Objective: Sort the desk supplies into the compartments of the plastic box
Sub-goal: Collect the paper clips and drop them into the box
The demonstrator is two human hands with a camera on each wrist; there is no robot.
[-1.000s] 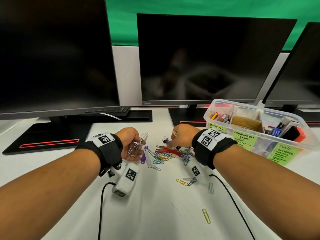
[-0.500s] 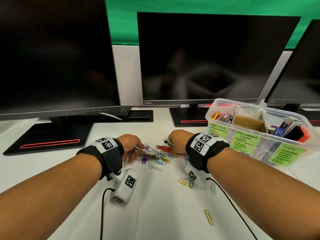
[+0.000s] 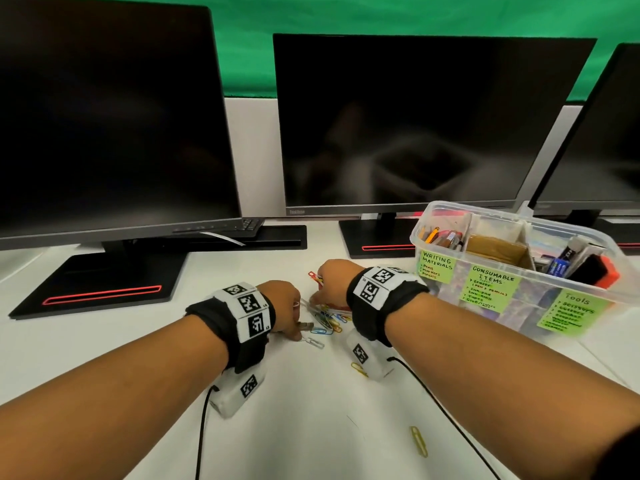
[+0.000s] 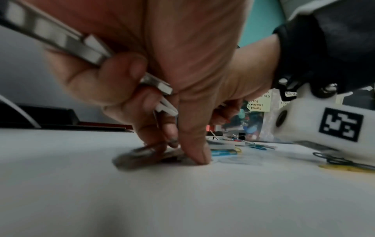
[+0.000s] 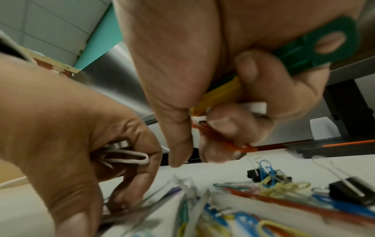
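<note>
A heap of coloured paper clips (image 3: 327, 322) lies on the white desk between my hands. My left hand (image 3: 298, 328) grips a bunch of white and silver clips (image 4: 89, 52) in its curled fingers, and its thumb and fingertips press down at the heap's left edge. My right hand (image 3: 317, 299) holds green, yellow, white and red plastic clips (image 5: 221, 96) in its curled fingers, just above the heap's far side. Black binder clips (image 5: 349, 192) lie among the paper clips. The clear plastic box (image 3: 450, 292), with green labels, stands to the right.
Three dark monitors (image 3: 415, 126) on black stands line the back of the desk. Loose yellow paper clips (image 3: 419, 441) lie nearer me. The box's compartments hold pens (image 3: 440, 237), a brown cardboard piece (image 3: 495, 251) and tools. Wrist camera cables trail toward me.
My left hand has dropped from a raised, turned pose down to the desk at the heap's edge. My right hand has shifted slightly left, so both hands stand closer together.
</note>
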